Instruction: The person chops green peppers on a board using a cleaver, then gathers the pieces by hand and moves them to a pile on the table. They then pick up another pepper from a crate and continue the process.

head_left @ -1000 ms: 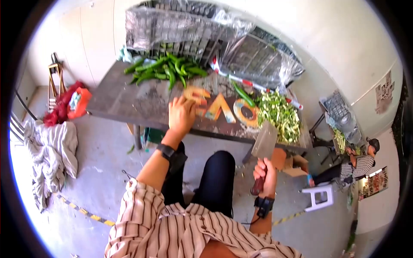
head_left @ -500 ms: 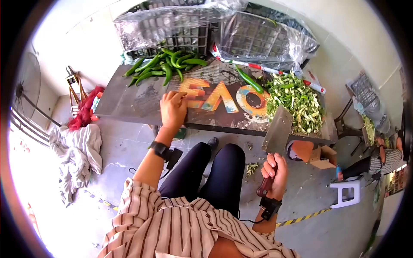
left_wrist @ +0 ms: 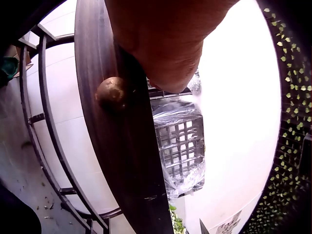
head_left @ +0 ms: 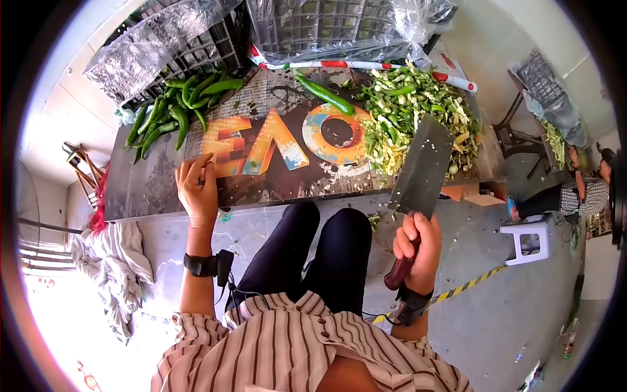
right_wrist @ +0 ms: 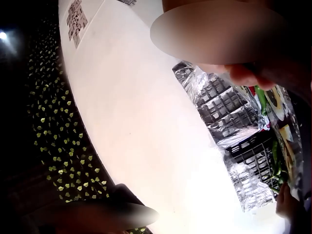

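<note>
My right hand [head_left: 418,245] grips the dark red handle of a cleaver [head_left: 423,163], its broad blade tilted up and overlapping the heap of chopped green peppers [head_left: 408,108] in the head view. Bits of pepper cling to the blade. Over the table's front edge, my left hand [head_left: 198,189] holds nothing; its fingers are loosely bent, with fingertips near the painted letter E. Beyond it lies a pile of whole green chili peppers [head_left: 176,108]. One single chili pepper [head_left: 324,93] lies apart, beside the chopped heap. In the left wrist view, my left hand [left_wrist: 165,44] hides part of the table.
Plastic-wrapped black crates [head_left: 339,29] line the table's [head_left: 157,189] back edge. A red-and-white roll [head_left: 366,65] lies before them. On the right are a white stool [head_left: 528,242], a cardboard box [head_left: 483,195] and another person [head_left: 584,176]. Grey cloth [head_left: 117,261] lies on the floor at left.
The head view has shifted, bringing the table closer. My left hand stays by the letter E's lower left. The cleaver, still in my right hand, now overlaps more of the chopped heap.
</note>
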`<state>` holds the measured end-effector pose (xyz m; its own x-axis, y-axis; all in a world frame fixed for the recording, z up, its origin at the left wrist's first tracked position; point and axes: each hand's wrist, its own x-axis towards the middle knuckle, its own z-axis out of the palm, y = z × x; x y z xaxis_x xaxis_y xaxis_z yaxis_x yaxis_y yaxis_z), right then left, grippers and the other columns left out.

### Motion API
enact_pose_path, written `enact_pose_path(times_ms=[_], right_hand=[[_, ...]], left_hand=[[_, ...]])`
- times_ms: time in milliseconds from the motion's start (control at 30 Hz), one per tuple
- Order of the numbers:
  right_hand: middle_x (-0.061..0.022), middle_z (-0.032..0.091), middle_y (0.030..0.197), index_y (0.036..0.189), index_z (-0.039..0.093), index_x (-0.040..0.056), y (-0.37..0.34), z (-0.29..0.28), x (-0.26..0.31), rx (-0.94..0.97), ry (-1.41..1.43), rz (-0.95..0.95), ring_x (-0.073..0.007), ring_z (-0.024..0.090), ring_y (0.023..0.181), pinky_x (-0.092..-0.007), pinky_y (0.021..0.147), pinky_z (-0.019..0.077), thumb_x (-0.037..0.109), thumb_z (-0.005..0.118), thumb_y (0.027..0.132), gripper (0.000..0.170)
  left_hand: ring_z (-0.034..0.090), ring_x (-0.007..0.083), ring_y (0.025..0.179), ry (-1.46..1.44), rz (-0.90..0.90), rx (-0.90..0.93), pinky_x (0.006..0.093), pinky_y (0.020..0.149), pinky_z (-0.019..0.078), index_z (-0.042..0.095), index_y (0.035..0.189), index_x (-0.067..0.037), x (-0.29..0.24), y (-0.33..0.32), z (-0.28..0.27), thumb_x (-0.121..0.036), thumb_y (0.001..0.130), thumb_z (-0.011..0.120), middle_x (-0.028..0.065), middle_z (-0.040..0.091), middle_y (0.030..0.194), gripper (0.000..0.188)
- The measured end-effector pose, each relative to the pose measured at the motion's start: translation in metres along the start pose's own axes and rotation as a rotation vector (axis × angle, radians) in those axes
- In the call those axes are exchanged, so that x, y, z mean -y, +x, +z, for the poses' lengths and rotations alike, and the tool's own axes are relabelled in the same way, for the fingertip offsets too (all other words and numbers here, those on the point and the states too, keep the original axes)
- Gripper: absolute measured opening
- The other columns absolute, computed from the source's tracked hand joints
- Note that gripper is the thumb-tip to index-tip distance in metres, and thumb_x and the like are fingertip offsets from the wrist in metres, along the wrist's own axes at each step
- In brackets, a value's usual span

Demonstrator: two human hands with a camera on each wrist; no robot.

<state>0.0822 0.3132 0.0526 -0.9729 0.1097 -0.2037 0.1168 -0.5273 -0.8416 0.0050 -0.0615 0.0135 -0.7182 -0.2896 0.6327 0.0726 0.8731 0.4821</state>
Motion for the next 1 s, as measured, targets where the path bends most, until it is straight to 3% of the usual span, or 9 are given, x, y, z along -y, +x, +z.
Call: enact_pose_path(times_ms=[267,567,667,1000], right_hand=[[0.0021,0.044,0.071,0.092,0.048,0.0088,-0.041,0.004,-0.011,-0.169,0.002,-0.118,-0.0073,0.039,0.047,-0.0262,0.044,0.0371,0.020,0.053,0.097,0.013],[0.0058,0.045,0.069,0.097,0.052,0.0049,-0.085,0.030,-0.022,-0.155,-0.045,-0.146,-0.0035,0.037,0.049,-0.0223,0.045,0.0319,0.023,0.052,0.100,0.018],[0.0037,0.044,0.071,0.090,0.048,0.0073,-0.093,0.036,-0.018,-0.126,-0.081,-0.146,-0.0060,0.039,0.051,-0.0242,0.047,0.0350,0.020,0.052,0.098,0.016],[0.0041,0.044,0.071,0.092,0.050,0.0078,-0.111,0.059,-0.011,-0.104,-0.143,-0.169,-0.0052,0.038,0.050,-0.0239,0.047,0.0350,0.022,0.050,0.100,0.016]], left_hand=[[0.058,0.0290,0.086,-0.074,0.090,-0.095,0.0380,0.080,0.0470,0.073,0.096,-0.007,-0.002,-0.001,0.001,-0.008,0.085,0.066,0.0077,0.066,0.092,0.013],[0.057,0.0271,0.083,-0.188,0.152,-0.161,0.0378,0.077,0.0464,0.073,0.094,-0.011,0.005,-0.003,0.007,-0.008,0.081,0.066,0.0043,0.063,0.086,0.016],[0.059,0.0281,0.087,-0.194,0.123,-0.128,0.0370,0.080,0.0480,0.073,0.098,-0.010,0.005,-0.004,0.005,-0.008,0.082,0.064,0.0059,0.065,0.090,0.018],[0.058,0.0292,0.085,-0.238,0.127,-0.201,0.0385,0.077,0.0483,0.073,0.095,-0.010,0.007,-0.003,0.007,-0.006,0.080,0.065,0.0054,0.063,0.087,0.017]])
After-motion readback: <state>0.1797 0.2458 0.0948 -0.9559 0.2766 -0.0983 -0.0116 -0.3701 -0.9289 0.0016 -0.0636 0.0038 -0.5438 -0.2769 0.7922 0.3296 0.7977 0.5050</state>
